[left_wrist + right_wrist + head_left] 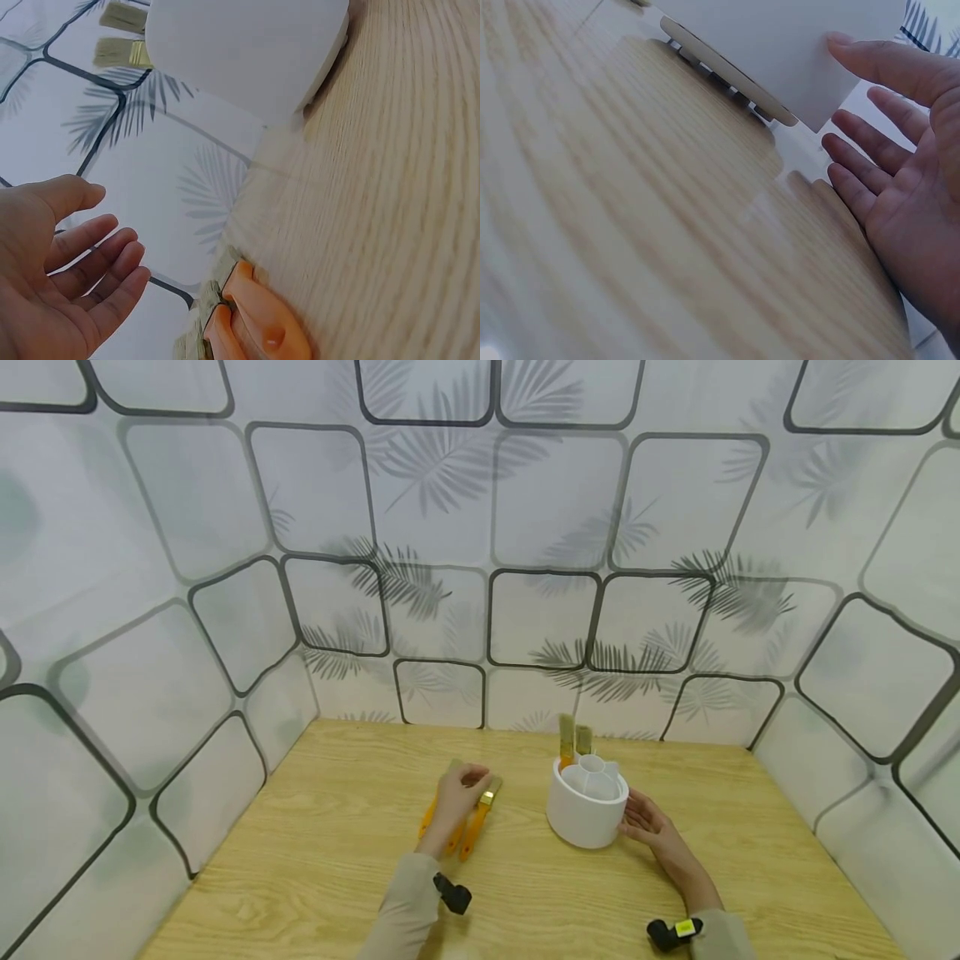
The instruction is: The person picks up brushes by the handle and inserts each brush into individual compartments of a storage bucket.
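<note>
My left hand (pixel 457 793) hovers over paintbrushes (pixel 475 828) with orange handles that lie side by side on the table. The left wrist view shows that hand (pixel 75 277) with its fingers loosely bent and nothing between them; orange brush handles (pixel 271 319) are beside it. To the right stands a round white holder (pixel 581 818) with inner compartments. Two paintbrushes (pixel 567 739) stand in it, bristles up, at its back left. My right hand (pixel 652 827) is at the holder's right side. In the right wrist view the thumb (pixel 889 64) rests against the white wall, the other fingers extended.
The wood-grain table (pixel 337 877) carries the brushes and the holder. Patterned white curtains (pixel 442 610) surround it at the back and on both sides. Small black cameras (pixel 452 893) are worn on the wrists.
</note>
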The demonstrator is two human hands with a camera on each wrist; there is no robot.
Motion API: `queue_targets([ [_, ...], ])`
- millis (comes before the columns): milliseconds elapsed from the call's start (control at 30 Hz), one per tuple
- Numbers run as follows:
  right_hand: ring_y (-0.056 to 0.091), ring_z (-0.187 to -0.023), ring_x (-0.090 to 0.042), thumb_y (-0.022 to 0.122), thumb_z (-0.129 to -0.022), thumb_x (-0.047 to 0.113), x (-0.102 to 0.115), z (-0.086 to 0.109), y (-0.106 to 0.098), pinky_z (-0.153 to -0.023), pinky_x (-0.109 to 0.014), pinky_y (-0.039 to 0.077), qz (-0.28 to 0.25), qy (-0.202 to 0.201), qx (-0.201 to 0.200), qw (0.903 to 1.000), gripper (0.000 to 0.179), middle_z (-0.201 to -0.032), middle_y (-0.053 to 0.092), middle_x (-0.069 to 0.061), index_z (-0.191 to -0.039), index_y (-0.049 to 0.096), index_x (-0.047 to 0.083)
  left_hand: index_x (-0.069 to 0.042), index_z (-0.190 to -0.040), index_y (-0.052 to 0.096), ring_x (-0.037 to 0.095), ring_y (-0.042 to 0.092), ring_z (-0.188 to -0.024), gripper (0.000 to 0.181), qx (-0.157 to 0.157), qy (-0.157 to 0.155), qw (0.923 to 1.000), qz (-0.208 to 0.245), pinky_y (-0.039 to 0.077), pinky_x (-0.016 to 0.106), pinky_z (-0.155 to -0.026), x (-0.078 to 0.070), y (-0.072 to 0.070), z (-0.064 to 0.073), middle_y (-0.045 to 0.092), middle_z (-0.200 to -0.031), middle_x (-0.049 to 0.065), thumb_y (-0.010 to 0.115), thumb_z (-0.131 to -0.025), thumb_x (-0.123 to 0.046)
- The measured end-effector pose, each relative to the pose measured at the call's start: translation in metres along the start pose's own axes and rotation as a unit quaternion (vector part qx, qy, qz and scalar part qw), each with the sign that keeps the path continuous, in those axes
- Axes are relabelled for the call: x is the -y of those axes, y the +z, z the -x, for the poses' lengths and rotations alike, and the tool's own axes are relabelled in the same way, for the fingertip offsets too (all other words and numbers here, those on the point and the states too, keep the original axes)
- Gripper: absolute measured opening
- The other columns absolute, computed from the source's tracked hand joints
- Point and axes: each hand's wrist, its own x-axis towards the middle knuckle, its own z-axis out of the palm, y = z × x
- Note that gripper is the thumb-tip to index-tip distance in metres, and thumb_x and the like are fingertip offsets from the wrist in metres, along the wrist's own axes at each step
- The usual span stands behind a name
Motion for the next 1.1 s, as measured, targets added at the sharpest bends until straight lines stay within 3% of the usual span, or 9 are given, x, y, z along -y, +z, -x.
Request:
queue_targets([
  [200, 0.045, -0.115, 0.008, 0.059, -0.089, 0.006, -0.001, 0.0, 0.0, -0.094, -0.012, 0.039, -0.012, -0.023, 0.012, 0.9996, 0.071, -0.131, 0.041, 0.01, -0.147, 0.018, 0.006, -0.001, -0.1, 0.069, 0.019, 0.062, -0.083, 0.02, -0.002, -0.003, 0.9999, -0.012, 0.053, 0.029, -0.073, 0.006, -0.007, 0.002, 0.068, -0.092, 0.008, 0.065, -0.087, -0.016],
  [367, 0.044, -0.114, 0.01, 0.06, -0.089, 0.008, 0.0, 0.001, 0.0, -0.093, -0.011, 0.038, -0.006, -0.012, 0.014, 0.9998, 0.072, -0.128, 0.044, 0.014, -0.148, 0.019, 0.01, -0.003, -0.099, 0.069, 0.015, 0.061, -0.081, 0.021, -0.001, -0.019, 0.9997, -0.017, 0.052, 0.026, -0.071, 0.006, -0.012, 0.003, 0.068, -0.09, 0.006, 0.066, -0.086, -0.019],
  [567, 0.044, -0.115, 0.009, 0.06, -0.089, 0.009, 0.001, 0.001, 0.0, -0.093, -0.01, 0.038, -0.002, -0.018, 0.02, 0.9996, 0.072, -0.132, 0.042, 0.008, -0.148, 0.017, 0.007, 0.0, -0.1, 0.069, 0.016, 0.06, -0.081, 0.022, -0.008, -0.023, 0.9997, -0.011, 0.051, 0.026, -0.072, 0.009, -0.017, 0.002, 0.068, -0.091, 0.007, 0.065, -0.087, -0.017],
  [967, 0.047, -0.113, 0.005, 0.061, -0.088, 0.008, 0.002, 0.0, 0.001, -0.094, -0.01, 0.039, -0.007, -0.007, 0.002, 0.9999, 0.071, -0.125, 0.047, 0.011, -0.146, 0.021, 0.005, -0.003, -0.102, 0.068, 0.017, 0.061, -0.087, 0.021, -0.011, -0.049, 0.9987, -0.004, 0.052, 0.028, -0.074, 0.017, -0.023, 0.006, 0.067, -0.096, 0.007, 0.065, -0.087, -0.017],
  [1100, 0.047, -0.113, 0.005, 0.061, -0.088, 0.009, 0.001, 0.0, 0.001, -0.093, -0.011, 0.04, -0.006, -0.005, 0.0, 1.0, 0.07, -0.125, 0.047, 0.012, -0.146, 0.022, 0.005, -0.002, -0.102, 0.068, 0.018, 0.06, -0.087, 0.022, -0.01, -0.037, 0.9992, -0.01, 0.052, 0.029, -0.074, 0.018, -0.025, 0.007, 0.067, -0.096, 0.007, 0.065, -0.088, -0.018],
])
